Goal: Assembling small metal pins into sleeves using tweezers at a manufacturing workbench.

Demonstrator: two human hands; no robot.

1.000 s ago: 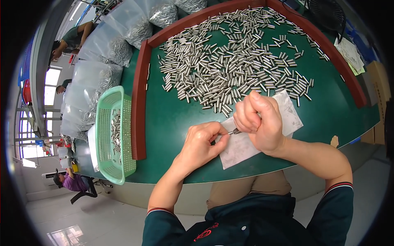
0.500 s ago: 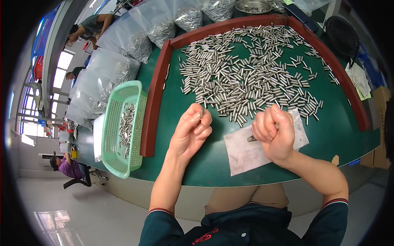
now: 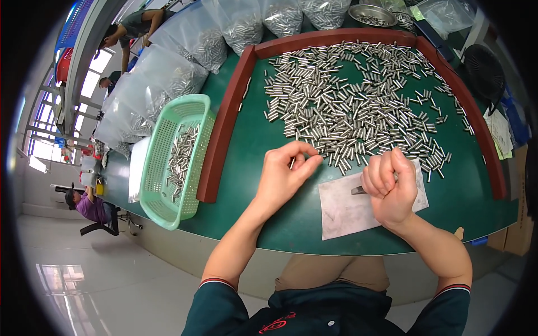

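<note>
Left hand: my left hand point(image 3: 286, 176) pinches one short silver metal pin point(image 3: 292, 163) between thumb and fingertips, at the 6 o'clock edge of the pile.
Right hand: my right hand point(image 3: 390, 187) is closed in a fist around a small dark metal tool point(image 3: 358, 190); its tip projects toward 9 o'clock over the paper.
Change: a second ago both hands met over the paper; now they are apart, the left having travelled toward 11 o'clock to the pins.
Meaning: I judge one pin is finished and a fresh one is being picked up.
Pin stock: the scattered heap of silver cylindrical pins point(image 3: 358, 101) lies on the green table mat point(image 3: 252, 140), at 12 o'clock from my hands, inside the dark red raised border point(image 3: 224, 123).
Paper: the white paper sheet point(image 3: 347, 210) lies under my right hand.
Basket: the pale green slotted plastic basket point(image 3: 168, 162) at 9 o'clock, outside the border, holds more pins.
Bags: clear plastic bags of pins point(image 3: 168, 78) stand at 11 o'clock.
</note>
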